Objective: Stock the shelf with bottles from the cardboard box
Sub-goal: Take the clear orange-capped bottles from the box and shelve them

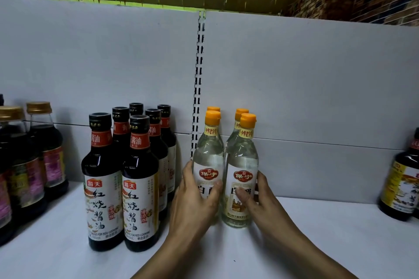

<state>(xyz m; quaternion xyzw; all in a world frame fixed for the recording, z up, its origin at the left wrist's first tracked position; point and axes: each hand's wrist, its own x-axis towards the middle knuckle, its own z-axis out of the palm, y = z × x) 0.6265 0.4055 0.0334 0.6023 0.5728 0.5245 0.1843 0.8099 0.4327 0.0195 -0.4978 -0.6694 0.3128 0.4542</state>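
white shelf (374, 244) | dark sauce bottles (103, 188) left | clear bottles (241, 165) centre

Bare left grip (192, 201), bare right grip (260, 197), slender fingers (187, 171), short plain nails (239, 193), uncovered forearms (172, 253).

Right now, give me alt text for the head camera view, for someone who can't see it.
The left hand grips the left bottle and the right hand the right bottle, two clear orange-capped bottles upright side by side on a white shelf, two more behind. Dark soy sauce bottles stand to their left.
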